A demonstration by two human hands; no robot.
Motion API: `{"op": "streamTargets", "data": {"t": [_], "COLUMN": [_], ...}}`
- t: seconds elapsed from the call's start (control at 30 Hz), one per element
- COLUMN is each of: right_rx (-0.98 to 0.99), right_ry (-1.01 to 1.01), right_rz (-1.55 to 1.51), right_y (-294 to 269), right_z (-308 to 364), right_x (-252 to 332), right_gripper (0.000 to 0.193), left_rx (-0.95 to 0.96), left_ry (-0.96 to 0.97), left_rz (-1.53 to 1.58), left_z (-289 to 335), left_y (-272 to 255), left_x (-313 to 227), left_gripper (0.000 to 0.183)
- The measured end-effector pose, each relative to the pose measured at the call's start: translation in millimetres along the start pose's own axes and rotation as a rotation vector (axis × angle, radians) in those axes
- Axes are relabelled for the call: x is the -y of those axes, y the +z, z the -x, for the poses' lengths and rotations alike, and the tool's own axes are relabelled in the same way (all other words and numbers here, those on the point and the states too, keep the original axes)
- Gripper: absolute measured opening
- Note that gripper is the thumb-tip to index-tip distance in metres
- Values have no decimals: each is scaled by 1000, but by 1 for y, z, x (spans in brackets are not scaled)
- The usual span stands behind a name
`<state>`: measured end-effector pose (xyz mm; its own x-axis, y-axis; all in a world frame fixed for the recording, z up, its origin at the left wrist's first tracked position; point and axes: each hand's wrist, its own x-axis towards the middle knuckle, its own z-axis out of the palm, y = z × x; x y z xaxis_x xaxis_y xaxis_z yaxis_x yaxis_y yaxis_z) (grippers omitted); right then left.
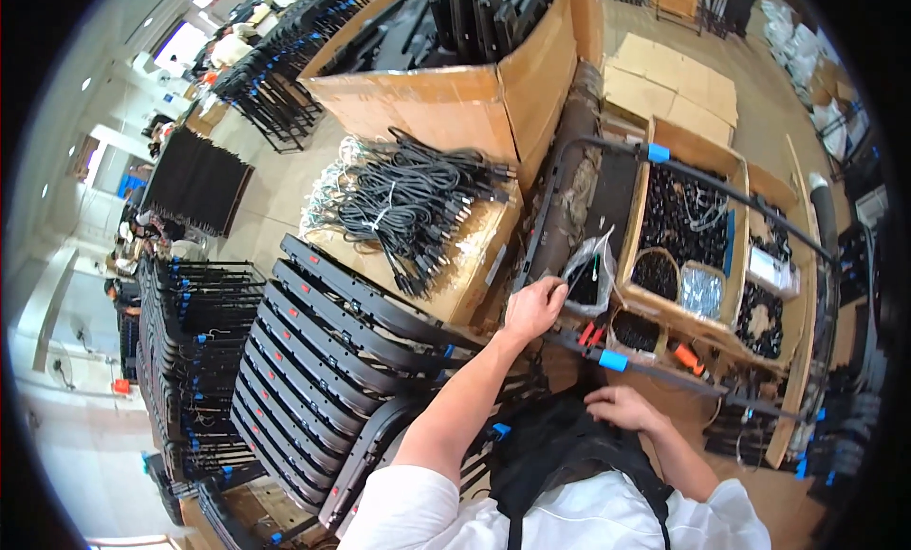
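Observation:
My left hand [533,309] is closed round the near left corner of a black tubular metal frame [548,201]. Pieces of blue tape [612,360] are wrapped on its bars. Right beside that hand, a clear plastic bag [590,273] holds small dark parts. My right hand [622,407] is low in front of my body, by the black apron [560,446]. Its fingers are curled in, and whatever they may hold is hidden. Red-handled pliers [590,335] lie close to the frame's near bar, and an orange-handled tool [690,360] is farther right.
Under the frame stands a cardboard box [647,229] of small black parts. Bundled black cables [408,204] lie on a carton at left. Stacked dark panels [313,351] crowd my left side. A large carton [418,99] of black parts stands behind; more frames [195,341] line the far left.

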<state>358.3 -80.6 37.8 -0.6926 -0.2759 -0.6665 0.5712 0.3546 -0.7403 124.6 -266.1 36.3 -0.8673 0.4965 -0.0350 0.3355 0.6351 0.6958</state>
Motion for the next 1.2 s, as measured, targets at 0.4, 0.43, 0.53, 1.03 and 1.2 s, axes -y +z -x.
{"op": "streamTargets", "data": {"t": [0.4, 0.43, 0.53, 1.03, 1.2], "right_rx": [-437, -469, -477, -454, -502], "right_ry": [-186, -192, -180, -22, -82], "right_rz": [-310, -224, -234, 1, 63], "right_y": [-167, -176, -188, -237, -238], "right_z": [47, 45, 28, 58, 47], "right_x": [-19, -21, -31, -42, -58], "right_gripper": [29, 28, 29, 43, 43], "left_rx": [-1061, -1083, -860, -225, -164], "left_ry": [225, 149, -209, -745, -769], "left_rz": [17, -102, -370, -580, -506], "left_z": [-203, -226, -280, -356, -358], "left_y": [-237, -265, -339, -365, -370], "left_x": [-104, -92, -41, -56, -67], "left_gripper": [21, 22, 46, 105, 98]}}
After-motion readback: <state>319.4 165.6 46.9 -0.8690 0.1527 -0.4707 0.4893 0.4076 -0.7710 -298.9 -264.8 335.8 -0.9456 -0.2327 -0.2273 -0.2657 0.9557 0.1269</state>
